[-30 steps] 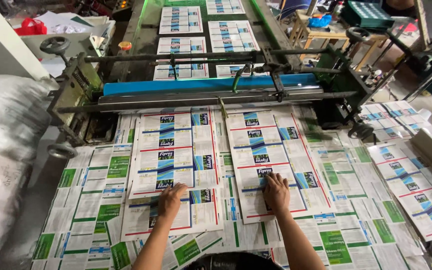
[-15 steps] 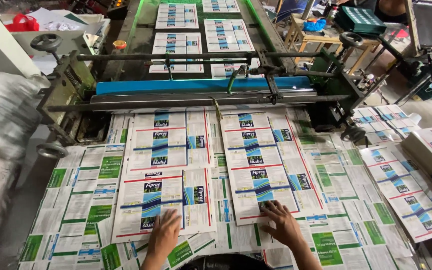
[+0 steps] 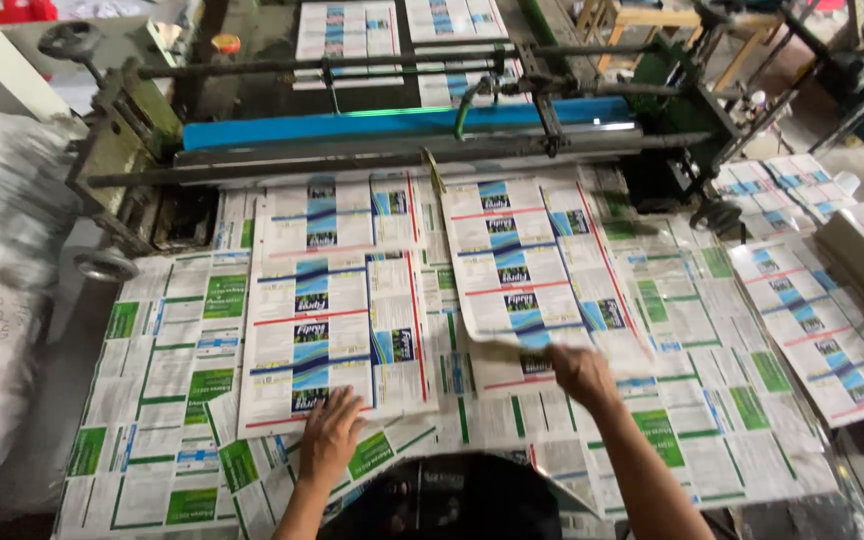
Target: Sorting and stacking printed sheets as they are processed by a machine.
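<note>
Two stacks of printed sheets are laid side by side below the machine (image 3: 392, 150), whose blue roller bar (image 3: 402, 122) and dark metal rods span the top of the view. Green-and-white printed sheets (image 3: 177, 400) are spread as a layer over the whole table beneath, and more blue-printed sheets (image 3: 812, 320) are heaped at the right.

The left stack (image 3: 337, 300) lies flat, and the left hand (image 3: 330, 436) is rested on its near edge, fingers spread and pressed down, nothing gripped. The right stack (image 3: 527, 270) is no longer flat at its near end: half a second ago both hands were laid open on the near edges, whereas now the near edge of the right stack's top sheets is lifted and curled off the pile. The right hand (image 3: 580, 372) is closed around that raised edge, thumb on top.

From this it is judged that the right stack is being taken up while the left one is held steady.
</note>
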